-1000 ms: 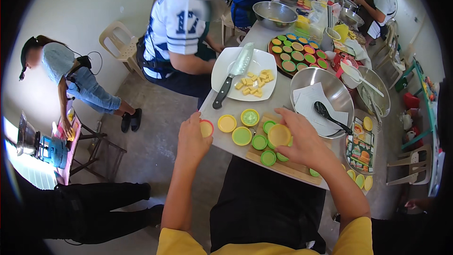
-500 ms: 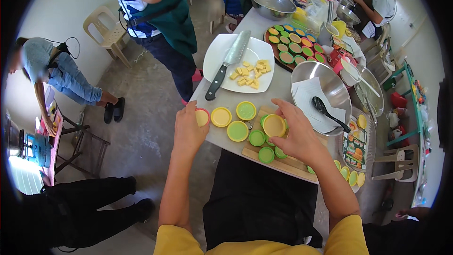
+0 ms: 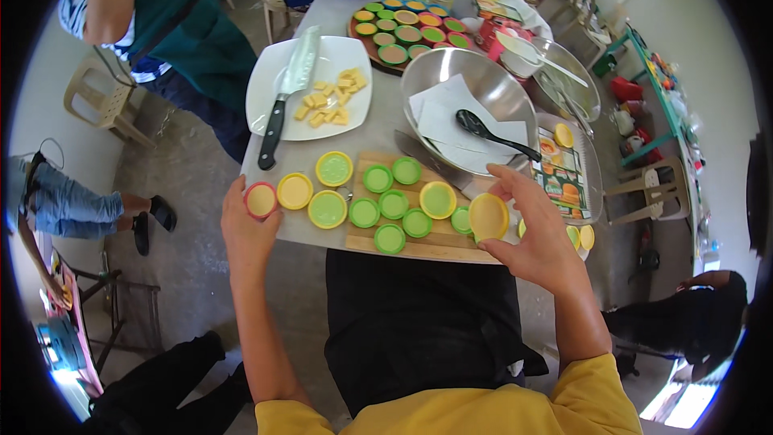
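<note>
At the table's near left corner, my left hand (image 3: 248,234) has its thumb and fingers around a small red-rimmed cup (image 3: 260,200) with a pale inside. My right hand (image 3: 531,225) grips a yellow-rimmed cup (image 3: 488,217) by its sides, over the right part of a wooden cutting board (image 3: 366,234). Several small green cups (image 3: 393,204) sit on the board, along with another yellow-rimmed cup (image 3: 437,200). Between my left hand and the board stand a yellow cup with a pale inside (image 3: 295,191) and two yellow-rimmed cups with green insides (image 3: 328,209).
Behind the cups, a white square plate (image 3: 262,72) bears a knife (image 3: 294,84) and cut yellow pieces (image 3: 332,98). A steel bowl (image 3: 507,72) holds paper and a black spoon (image 3: 491,133). Farther back is a round tray of filled cups (image 3: 407,32). A person in a green apron (image 3: 181,8) stands left.
My right hand has moved right across the board with the yellow cup, uncovering the green cups and another yellow one. My left hand stays at the red-rimmed cup. The view has shifted.
</note>
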